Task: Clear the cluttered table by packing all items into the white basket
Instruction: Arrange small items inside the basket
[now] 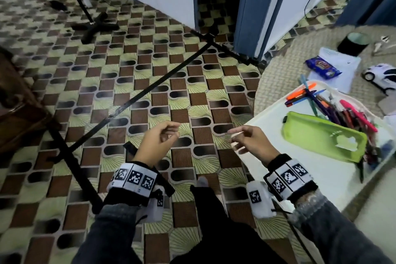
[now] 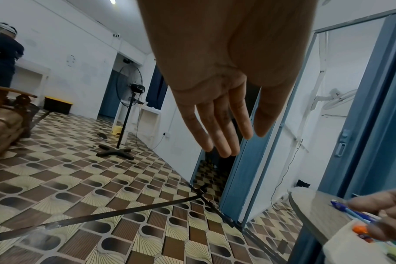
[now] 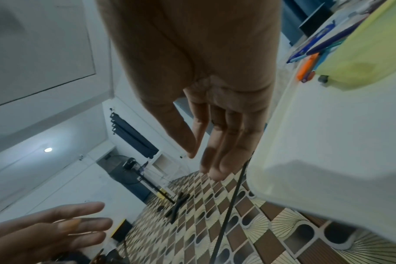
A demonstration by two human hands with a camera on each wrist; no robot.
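The white basket stands on the table's near edge at the right and holds a lime-green pencil case and several pens and markers. On the round table behind it lie a blue snack packet, a white sheet of paper, a black cup and a white toy car. My left hand hovers over the floor, fingers relaxed, empty. My right hand hovers by the basket's left corner, also empty. The wrist views show straight fingers on the left hand and the right hand, beside the basket wall.
Black tripod legs cross the patterned floor below my hands. Dark wooden furniture stands at the left. A fan stand and a blue door frame are farther off. Another person stands at the far wall.
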